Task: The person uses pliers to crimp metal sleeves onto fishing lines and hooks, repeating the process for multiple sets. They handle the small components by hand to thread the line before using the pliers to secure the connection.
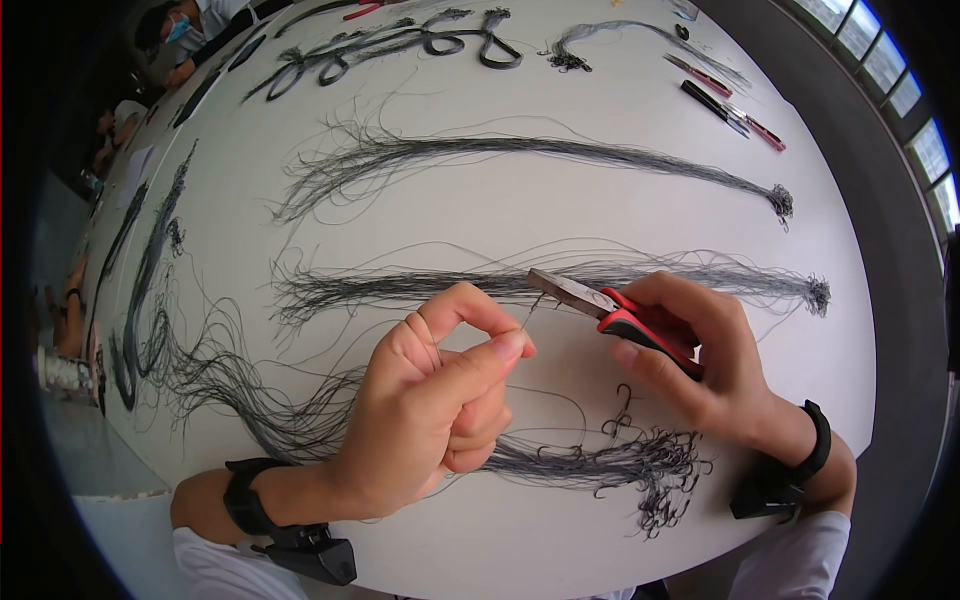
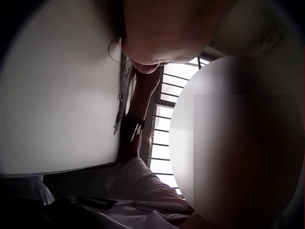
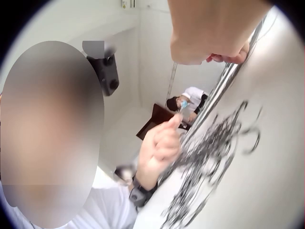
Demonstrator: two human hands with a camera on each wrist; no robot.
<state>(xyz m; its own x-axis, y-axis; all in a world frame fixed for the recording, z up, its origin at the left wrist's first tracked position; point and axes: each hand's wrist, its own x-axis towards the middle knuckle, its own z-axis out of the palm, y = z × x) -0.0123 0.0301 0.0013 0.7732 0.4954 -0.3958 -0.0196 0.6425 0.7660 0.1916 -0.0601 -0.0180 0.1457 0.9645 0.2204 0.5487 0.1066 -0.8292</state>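
My left hand (image 1: pixel 430 400) pinches a thin fishing line (image 1: pixel 525 316) between thumb and forefinger, its other fingers curled into the palm. A small dark piece, perhaps a hook, shows at the line's end, right by the jaws of the pliers. My right hand (image 1: pixel 700 350) grips the pliers (image 1: pixel 600 305) by their red and black handles, the metal nose pointing left. Beneath the hands lies a bundle of fishing lines (image 1: pixel 270 405) with a cluster of dark fish hooks (image 1: pixel 665 465) at its right end. The left wrist view hides the fingertips; in the right wrist view the hooks (image 3: pixel 214 148) look large.
Two more line bundles, a nearer one (image 1: pixel 400 287) and a farther one (image 1: pixel 520 148), stretch across the white table (image 1: pixel 550 215). Looped bundles (image 1: pixel 500 50) lie at the back, with several hand tools (image 1: pixel 715 108) at the back right. Another person (image 1: pixel 190 35) sits at far left.
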